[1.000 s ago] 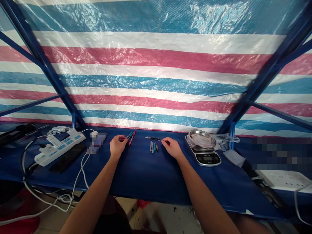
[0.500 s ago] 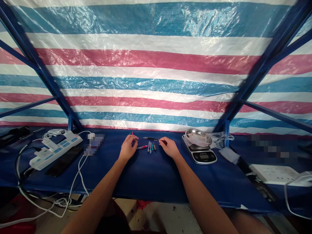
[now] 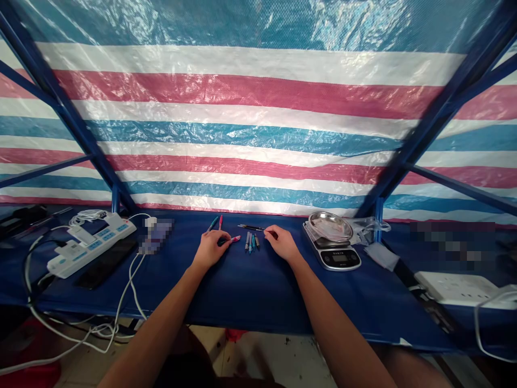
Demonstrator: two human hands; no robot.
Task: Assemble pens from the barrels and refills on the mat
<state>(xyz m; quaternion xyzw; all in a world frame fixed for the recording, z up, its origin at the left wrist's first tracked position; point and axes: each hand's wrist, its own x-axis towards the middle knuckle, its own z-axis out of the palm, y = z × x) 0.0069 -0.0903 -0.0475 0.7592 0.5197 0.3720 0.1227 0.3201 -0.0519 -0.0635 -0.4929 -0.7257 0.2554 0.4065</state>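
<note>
My left hand [image 3: 210,250] rests on the blue tabletop, thumb and fingers pinched on a red-and-white pen [image 3: 235,238] that points to the right. Just beyond its knuckles lie a teal pen [image 3: 212,223] and another red pen [image 3: 220,222], partly hidden by the hand. My right hand [image 3: 281,243] is closed, with its fingertips at the right end of a dark slim pen [image 3: 250,227]. Between both hands several short pens or markers [image 3: 250,242], grey and blue, lie side by side.
On the right stands a kitchen scale [image 3: 339,258] with a metal bowl [image 3: 330,226], beside plastic bags [image 3: 369,229]. A white power strip [image 3: 92,245], cables and a dark phone [image 3: 105,264] lie left. Another white socket block [image 3: 456,288] sits far right. Striped sheeting [image 3: 258,134] hangs behind.
My left hand has shifted slightly, and its fingers are now on the red-and-white pen, which has moved left. The teal pen beyond it has come into sight. My right hand has barely moved.
</note>
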